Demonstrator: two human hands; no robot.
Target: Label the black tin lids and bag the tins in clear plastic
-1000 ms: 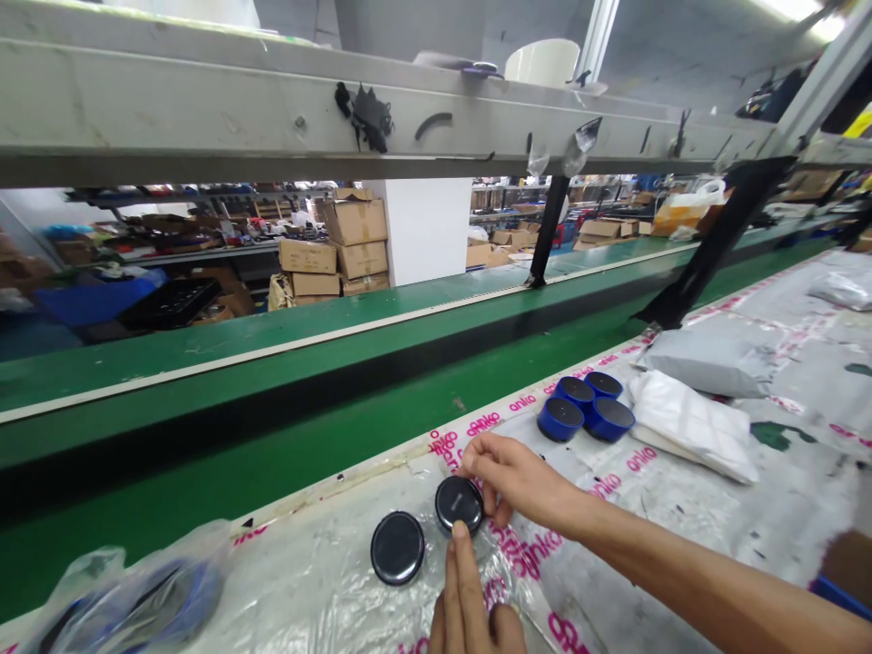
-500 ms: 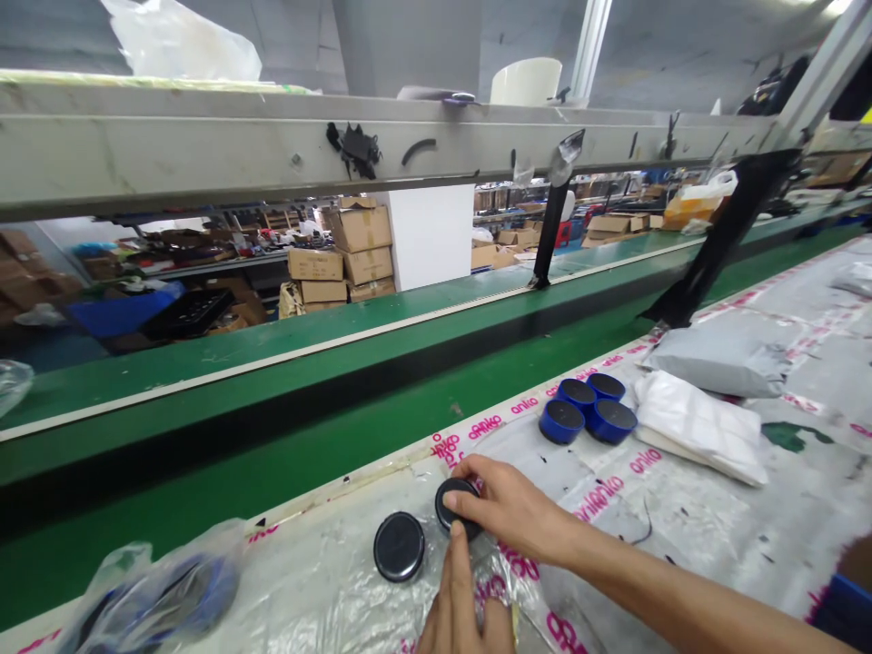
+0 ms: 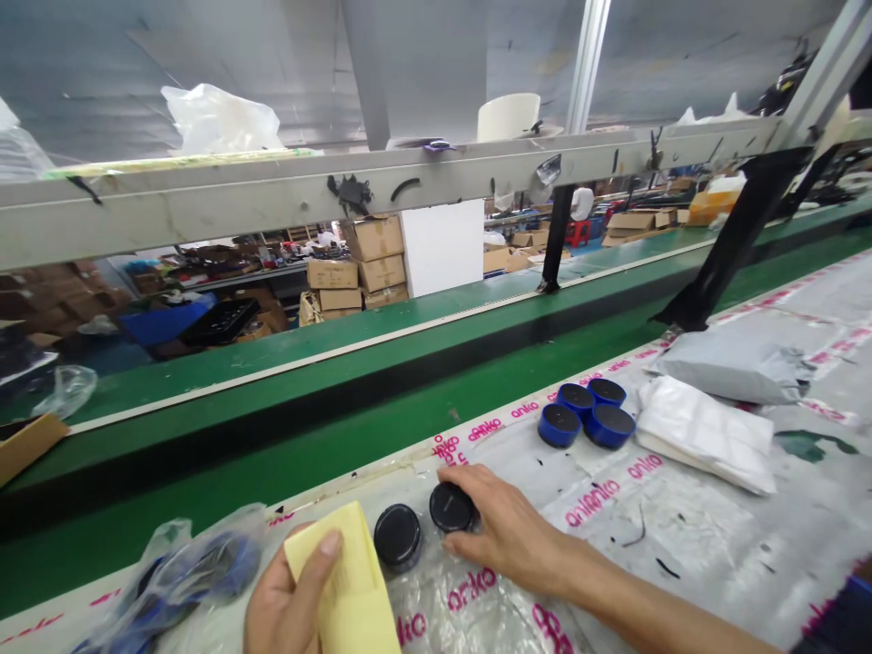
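Head view | lower centre: my left hand [image 3: 290,595], now off the black disc [image 3: 450,507], pinches a yellow folded sheet [image 3: 358,590] | only my right hand [image 3: 510,527], half-curled, grips the disc.

Free table strip [image 3: 500,447] between right grip [image 3: 500,527] and four blue-sided discs [image 3: 600,424]; white bundle [image 3: 705,436] the barrier just beside them.

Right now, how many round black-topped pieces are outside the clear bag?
6: four blue-sided pieces clustered beside the white material, one piece in the right hand, another piece left of it. More may be hidden.
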